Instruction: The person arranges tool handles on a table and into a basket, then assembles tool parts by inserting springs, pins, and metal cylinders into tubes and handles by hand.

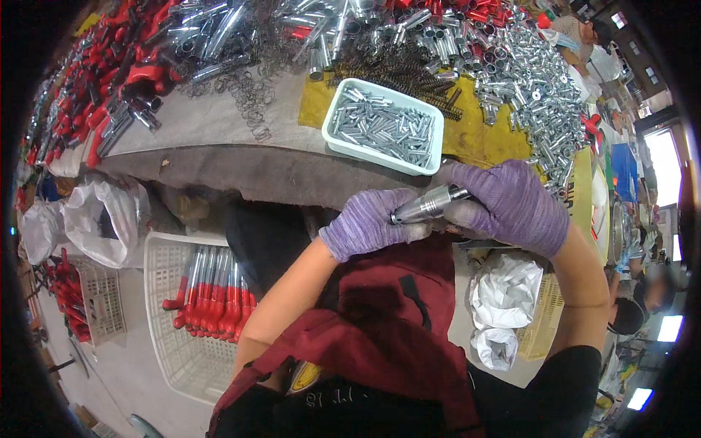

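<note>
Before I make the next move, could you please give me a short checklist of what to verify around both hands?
1. Left hand on the metal cylinder: ok, gripping one end.
2. Right hand free: not ok, it is at the cylinder's other end.
3. Both hands gloved: ok, in purple.
4. Pale tray upright: ok, with metal pins in it.
5. Inside of the cylinder: cannot tell, hidden from this view.

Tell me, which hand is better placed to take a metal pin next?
Probably the right hand: it sits closer to the pale-blue tray of metal pins than the left hand. Both hold the metal tube, so the right would have to let go.
</note>
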Motion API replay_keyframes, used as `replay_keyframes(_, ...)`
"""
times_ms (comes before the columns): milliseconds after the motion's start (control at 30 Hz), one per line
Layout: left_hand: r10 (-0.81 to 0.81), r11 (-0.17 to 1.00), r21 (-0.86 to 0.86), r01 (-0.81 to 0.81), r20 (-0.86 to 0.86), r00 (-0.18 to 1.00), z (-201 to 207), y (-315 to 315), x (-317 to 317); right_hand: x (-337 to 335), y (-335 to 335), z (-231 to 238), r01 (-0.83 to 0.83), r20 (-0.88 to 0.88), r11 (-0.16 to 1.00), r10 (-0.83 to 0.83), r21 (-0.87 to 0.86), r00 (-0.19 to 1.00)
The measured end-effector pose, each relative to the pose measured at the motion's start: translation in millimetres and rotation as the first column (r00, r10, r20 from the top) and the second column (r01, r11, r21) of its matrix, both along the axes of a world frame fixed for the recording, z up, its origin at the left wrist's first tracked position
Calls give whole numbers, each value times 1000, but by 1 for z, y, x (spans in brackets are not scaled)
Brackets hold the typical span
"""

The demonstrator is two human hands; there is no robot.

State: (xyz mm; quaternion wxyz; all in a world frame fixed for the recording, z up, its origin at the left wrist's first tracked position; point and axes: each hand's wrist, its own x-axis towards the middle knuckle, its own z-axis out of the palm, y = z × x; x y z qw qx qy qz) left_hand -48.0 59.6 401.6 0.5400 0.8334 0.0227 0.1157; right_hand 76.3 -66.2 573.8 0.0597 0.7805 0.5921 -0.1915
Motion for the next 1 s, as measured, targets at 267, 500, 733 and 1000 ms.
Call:
replay_keyframes(267, -53, 998, -25, 52, -38, 998, 11, 2, 0, 13, -8, -1, -336, 82, 920, 327, 201, 942)
replay_keyframes(500, -51, 995, -84, 53, 24, 998, 8, 0, 2, 29, -7, -22, -549, 245, 637, 506, 541, 827)
replay_keyframes(733, -110, 956, 266, 124, -70, 992, 15, -1, 2, 10, -5, -10, -186, 155, 947, 149, 262, 977)
replay_keyframes(1000, -73, 993, 105, 55, 171, 983, -18, -2, 0, 6, -2, -31, -292, -140, 912, 341, 288, 929)
